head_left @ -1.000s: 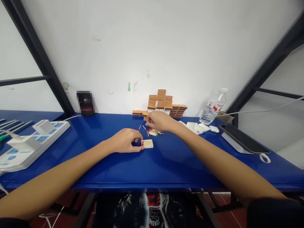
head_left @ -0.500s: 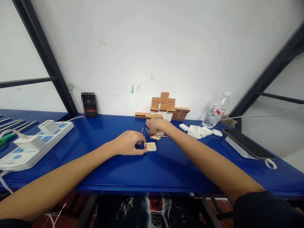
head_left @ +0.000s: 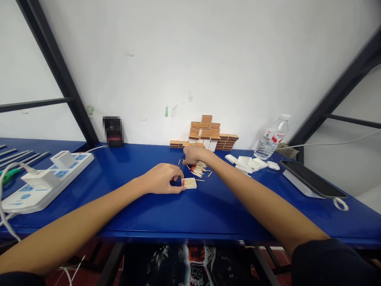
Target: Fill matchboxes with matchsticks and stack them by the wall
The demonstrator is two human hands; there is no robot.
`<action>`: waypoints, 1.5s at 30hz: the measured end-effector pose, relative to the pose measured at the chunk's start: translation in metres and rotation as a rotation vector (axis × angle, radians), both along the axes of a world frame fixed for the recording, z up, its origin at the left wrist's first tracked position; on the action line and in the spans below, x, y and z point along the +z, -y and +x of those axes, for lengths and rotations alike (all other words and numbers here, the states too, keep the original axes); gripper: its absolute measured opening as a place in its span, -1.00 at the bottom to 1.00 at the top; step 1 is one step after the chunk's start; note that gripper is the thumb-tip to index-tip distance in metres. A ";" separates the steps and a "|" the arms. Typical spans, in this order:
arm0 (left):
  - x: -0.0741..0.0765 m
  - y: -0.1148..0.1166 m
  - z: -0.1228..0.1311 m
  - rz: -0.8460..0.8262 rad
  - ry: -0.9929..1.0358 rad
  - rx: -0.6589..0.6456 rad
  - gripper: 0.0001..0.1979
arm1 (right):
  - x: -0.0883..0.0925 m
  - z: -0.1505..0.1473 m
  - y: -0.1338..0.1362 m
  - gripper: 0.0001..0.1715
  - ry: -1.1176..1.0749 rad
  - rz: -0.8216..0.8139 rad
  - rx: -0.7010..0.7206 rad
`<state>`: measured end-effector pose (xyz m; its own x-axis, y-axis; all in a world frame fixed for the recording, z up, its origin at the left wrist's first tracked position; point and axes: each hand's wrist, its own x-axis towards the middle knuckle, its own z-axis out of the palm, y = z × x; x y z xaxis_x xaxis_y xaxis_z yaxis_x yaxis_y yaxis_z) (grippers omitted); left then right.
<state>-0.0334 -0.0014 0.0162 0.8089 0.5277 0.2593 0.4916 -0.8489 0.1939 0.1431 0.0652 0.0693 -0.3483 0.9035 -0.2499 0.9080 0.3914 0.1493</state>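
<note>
A small white matchbox tray [head_left: 193,183] with red-tipped matches in it lies on the blue table [head_left: 154,216]. Thumb and fingers of my left hand [head_left: 164,178] grip the tray at its left end. Just behind it, my right hand [head_left: 193,155] reaches down at the left edge of a loose pile of matchsticks [head_left: 199,170]. Its fingers are drawn together, and what they hold, if anything, is too small to make out. A few single matches lie around the pile, one touching or close to the tray's right side.
Stacked matchboxes [head_left: 205,131] stand against the wall behind my right hand. To the right are white empty trays [head_left: 244,161], a water bottle [head_left: 272,139], an earphone case [head_left: 273,165] and a phone [head_left: 312,178]. A power strip [head_left: 41,194] lies at the left.
The matchstick pile has spread out, with single matches now lying at its right and beside the tray. My right hand has shifted slightly at the pile; my left hand stays on the tray.
</note>
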 end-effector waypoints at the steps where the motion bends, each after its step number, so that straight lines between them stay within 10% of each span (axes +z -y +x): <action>1: 0.000 0.000 0.000 0.001 0.003 -0.001 -0.76 | 0.002 0.000 -0.002 -0.43 -0.017 0.021 -0.005; 45: 0.002 0.002 0.002 0.004 -0.024 0.009 -0.74 | -0.008 0.001 -0.012 -0.53 0.025 0.053 -0.062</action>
